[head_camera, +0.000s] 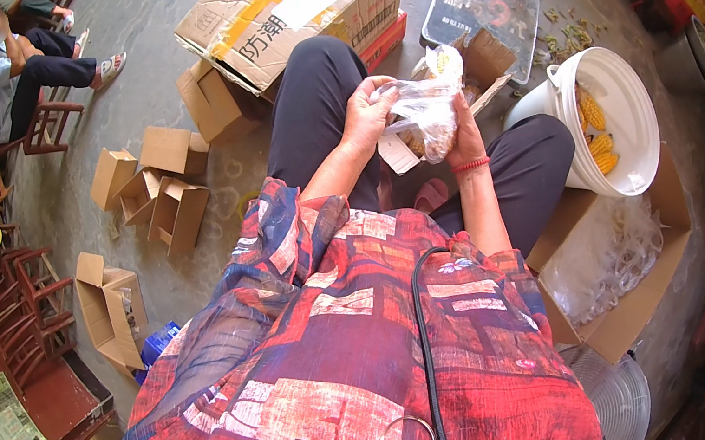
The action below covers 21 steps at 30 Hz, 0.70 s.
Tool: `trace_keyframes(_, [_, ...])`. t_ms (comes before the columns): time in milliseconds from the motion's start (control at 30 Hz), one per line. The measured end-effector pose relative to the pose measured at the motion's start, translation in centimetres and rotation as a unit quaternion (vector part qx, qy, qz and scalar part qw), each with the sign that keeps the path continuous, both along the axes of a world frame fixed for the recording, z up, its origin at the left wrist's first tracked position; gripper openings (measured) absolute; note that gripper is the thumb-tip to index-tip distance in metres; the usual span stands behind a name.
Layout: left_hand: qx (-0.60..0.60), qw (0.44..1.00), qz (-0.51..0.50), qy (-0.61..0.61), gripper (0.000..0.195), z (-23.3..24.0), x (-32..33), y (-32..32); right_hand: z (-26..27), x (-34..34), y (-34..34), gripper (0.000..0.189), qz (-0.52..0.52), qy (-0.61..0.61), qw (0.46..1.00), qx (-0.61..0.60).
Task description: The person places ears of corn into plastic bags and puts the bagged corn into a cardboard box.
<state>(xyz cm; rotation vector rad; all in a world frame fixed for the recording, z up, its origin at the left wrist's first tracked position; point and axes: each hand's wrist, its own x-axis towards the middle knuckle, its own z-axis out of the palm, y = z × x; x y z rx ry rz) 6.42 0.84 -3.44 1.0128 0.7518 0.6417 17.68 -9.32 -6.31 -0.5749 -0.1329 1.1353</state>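
Between my knees, my left hand (369,112) pinches the gathered edge of a clear plastic bag (421,110). My right hand (468,139) holds the same bag from its right side, and a red beaded bracelet circles that wrist. Something pale brown shows through the film near my right fingers, too blurred to name. Just beyond lies a plastic-wrapped corn cob (443,61), partly covered by film. Under my hands stands an open cardboard box (488,58), largely hidden by the bag and my hands. A white bucket (639,120) with yellow corn cobs (598,134) inside is beside my right knee.
A large taped carton (294,11) and a platform scale (478,7) stand ahead. Small empty cartons (162,183) lie on the left floor. At right, a box (668,263) holds clear plastic bags (602,253), near a fan (613,393). A seated person (2,77) is far left.
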Motion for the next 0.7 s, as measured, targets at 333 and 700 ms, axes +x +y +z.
trace_keyframes(333, [0.122,0.977,-0.172,0.044,0.017,-1.2,-0.7,0.8,-0.4,0.9,-0.3,0.042,-0.043,0.038,0.998,-0.034])
trace_keyframes(700, [0.268,0.951,-0.148,0.049,0.024,-1.2,-0.7,0.6,-1.6,1.2,0.1,0.044,-0.061,-0.001,0.997,-0.053])
